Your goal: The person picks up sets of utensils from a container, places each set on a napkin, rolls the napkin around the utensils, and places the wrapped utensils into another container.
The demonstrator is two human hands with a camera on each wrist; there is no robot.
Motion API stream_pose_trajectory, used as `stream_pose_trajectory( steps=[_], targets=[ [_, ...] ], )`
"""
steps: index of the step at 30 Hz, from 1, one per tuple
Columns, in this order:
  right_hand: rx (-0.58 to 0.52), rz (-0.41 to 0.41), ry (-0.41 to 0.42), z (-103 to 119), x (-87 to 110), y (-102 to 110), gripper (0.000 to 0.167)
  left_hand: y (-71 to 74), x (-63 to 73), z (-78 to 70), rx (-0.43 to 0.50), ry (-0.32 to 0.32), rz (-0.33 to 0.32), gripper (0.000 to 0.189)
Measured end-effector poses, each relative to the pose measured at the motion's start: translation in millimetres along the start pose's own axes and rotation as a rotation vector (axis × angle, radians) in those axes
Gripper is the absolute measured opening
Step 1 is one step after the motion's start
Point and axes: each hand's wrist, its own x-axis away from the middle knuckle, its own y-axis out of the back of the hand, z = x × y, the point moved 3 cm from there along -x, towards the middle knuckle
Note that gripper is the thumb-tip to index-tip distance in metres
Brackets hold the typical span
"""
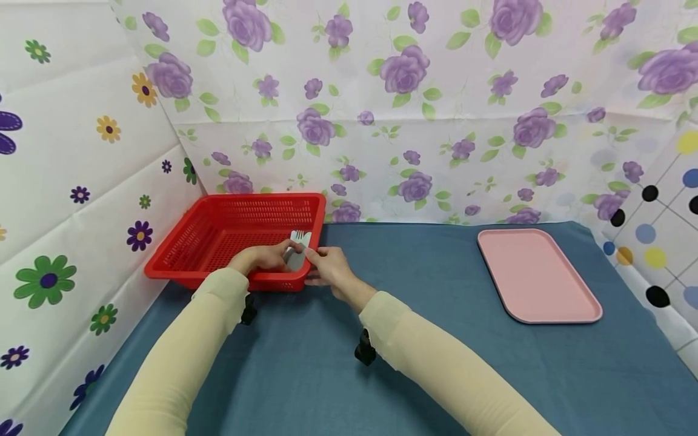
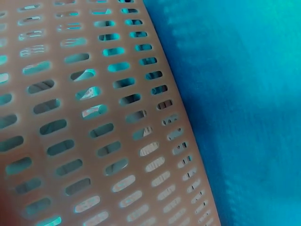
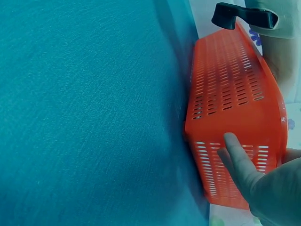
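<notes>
A red slotted plastic basket [image 1: 234,280] stands on the blue cloth at the left, its wall also close in the left wrist view. My left hand [image 1: 264,257] reaches over its near rim into the right end, fingers around a smooth grey piece [image 1: 295,260]; its kind is hard to tell, and the fingertips are partly hidden. A fork [image 1: 298,236] with its tines up lies just behind that piece. My right hand [image 1: 334,269] grips the basket's right rim, thumb over the top. In the right wrist view its fingers [image 3: 240,160] lie along the outside wall.
A pink rectangular tray [image 1: 540,275] lies on the blue cloth [image 1: 414,290] at the right. Floral sheets [image 1: 382,121] hang behind and at the left, close to the basket. Black wrist mounts [image 1: 365,348] sit under both sleeves.
</notes>
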Motion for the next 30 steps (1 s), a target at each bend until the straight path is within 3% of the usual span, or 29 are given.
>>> stream_pose_trajectory(
  steps=[6, 7, 14, 18, 21, 30],
  targets=[
    [-0.016, 0.01, -0.009, -2, -0.8, 1, 0.042, 2.0, 0.2, 1.8, 0.016, -0.013, -0.016, 0.07],
    [-0.014, 0.009, -0.009, -2, -1.0, 2, 0.043, -0.3, 7.5, -6.4, 0.013, 0.002, -0.034, 0.07],
    [0.012, -0.014, 0.0, -2, -1.5, 9, 0.047, 0.1, 9.5, -12.0, -0.002, -0.064, -0.085, 0.064],
    [0.013, -0.017, -0.008, 0, -1.4, 14, 0.048, 5.6, 7.8, -11.8, -0.03, -0.098, -0.171, 0.062],
    [0.031, -0.028, -0.005, 1, -1.6, 20, 0.049, 10.9, 7.9, -13.6, -0.033, -0.106, -0.272, 0.055],
    [0.111, -0.086, 0.025, 9, 0.0, 39, 0.052, 14.2, 13.6, -27.0, 0.028, -0.155, -0.498, 0.04]
  ],
)
